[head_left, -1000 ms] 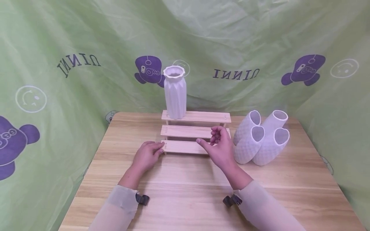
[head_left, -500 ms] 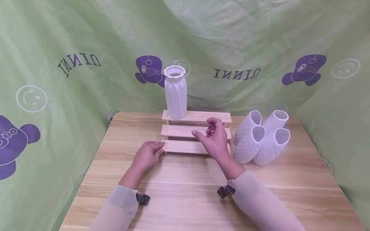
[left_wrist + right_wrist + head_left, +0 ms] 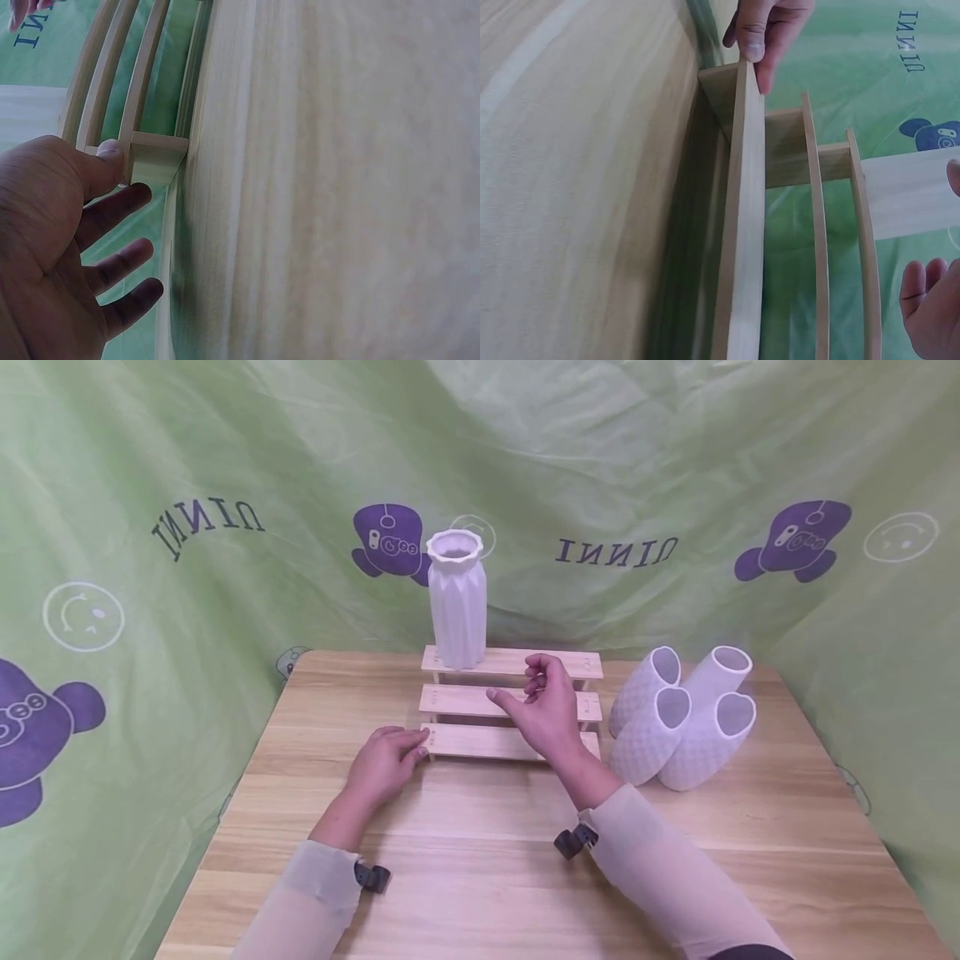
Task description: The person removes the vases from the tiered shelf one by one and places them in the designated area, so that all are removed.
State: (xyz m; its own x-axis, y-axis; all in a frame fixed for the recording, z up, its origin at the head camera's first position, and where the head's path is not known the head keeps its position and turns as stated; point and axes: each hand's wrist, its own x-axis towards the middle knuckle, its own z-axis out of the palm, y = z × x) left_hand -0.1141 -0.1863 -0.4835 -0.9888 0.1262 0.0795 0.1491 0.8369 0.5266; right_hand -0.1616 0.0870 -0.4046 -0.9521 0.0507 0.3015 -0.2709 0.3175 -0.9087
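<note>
A three-tier wooden shelf stand [image 3: 480, 741] sits on the table. My left hand [image 3: 382, 766] holds the left end of its lowest board; in the left wrist view the thumb lies on the board's corner [image 3: 154, 142] and the other fingers spread below it. In the right wrist view that hand [image 3: 776, 26] pinches the board's end. Above the stand's right half hovers my right hand [image 3: 547, 710], thumb and fingers apart with nothing between them. A tall white pleated vase [image 3: 457, 610] stands upright on the left of the top tier.
To the right of the stand are several white textured tube-shaped vases [image 3: 645, 743] clustered together, their mouths facing up. A green printed curtain [image 3: 600, 460] hangs behind and beside the wooden table [image 3: 480, 860].
My right hand has moved left and up over the stand, away from the clustered white vases. The left hand stays at the lowest board's end.
</note>
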